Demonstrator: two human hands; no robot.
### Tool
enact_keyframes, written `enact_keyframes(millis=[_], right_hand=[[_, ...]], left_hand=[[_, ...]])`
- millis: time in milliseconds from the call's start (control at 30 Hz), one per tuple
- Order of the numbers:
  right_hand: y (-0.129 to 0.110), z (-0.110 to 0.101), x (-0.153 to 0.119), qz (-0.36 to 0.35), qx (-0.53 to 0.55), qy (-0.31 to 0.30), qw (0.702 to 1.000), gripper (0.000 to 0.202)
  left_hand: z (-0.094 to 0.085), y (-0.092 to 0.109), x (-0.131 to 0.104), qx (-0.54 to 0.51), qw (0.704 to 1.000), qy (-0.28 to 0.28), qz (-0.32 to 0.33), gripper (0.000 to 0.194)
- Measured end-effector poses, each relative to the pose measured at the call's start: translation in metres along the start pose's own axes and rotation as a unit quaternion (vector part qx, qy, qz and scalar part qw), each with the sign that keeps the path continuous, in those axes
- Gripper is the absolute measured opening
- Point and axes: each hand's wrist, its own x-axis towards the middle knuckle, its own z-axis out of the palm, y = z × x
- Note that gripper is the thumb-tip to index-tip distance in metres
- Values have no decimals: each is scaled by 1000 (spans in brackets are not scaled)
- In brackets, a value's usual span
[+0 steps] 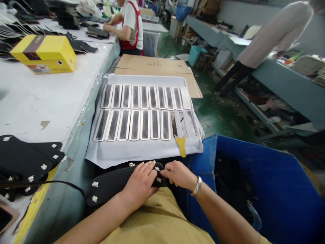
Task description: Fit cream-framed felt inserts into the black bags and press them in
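A long black padded piece (111, 184) with small white tabs near its ends lies across my lap. My left hand (142, 179) rests over its right part, fingers together on top and thumb at the near edge, holding it. At its right end, my right hand (177, 174) has its fingers curled and pinched beside a white tab; whatever is between the fingertips is too small to make out. Beyond my hands, a white-covered board (132, 149) carries two rows of pale-rimmed dark strips (135, 124). A yellow forked piece (181, 145) lies at its near right.
A blue bin (274, 179) holding dark items stands at the right. The white table (63, 88) at the left bears a yellow box (45, 54) and black pieces (27, 159). Cardboard (157, 64) lies behind the board. Two people work farther off.
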Motion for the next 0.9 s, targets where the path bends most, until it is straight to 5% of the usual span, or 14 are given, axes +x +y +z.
enact_keyframes(millis=[300,500,700,900], right_hand=[[-16,-8,-2,-63,-109,33,992,34],[6,9,-3,-55,-40,126,990,23],[30,26,-6,-245,-10,194,950,36],[32,28,-1,-287,-146,208,924,39]], left_hand=[[10,-2,-6,-26,998,52,-18,40],[12,0,-6,-26,997,60,-28,36],[13,0,-5,-31,997,62,-26,37],[11,-3,-5,-8,998,68,-12,42]])
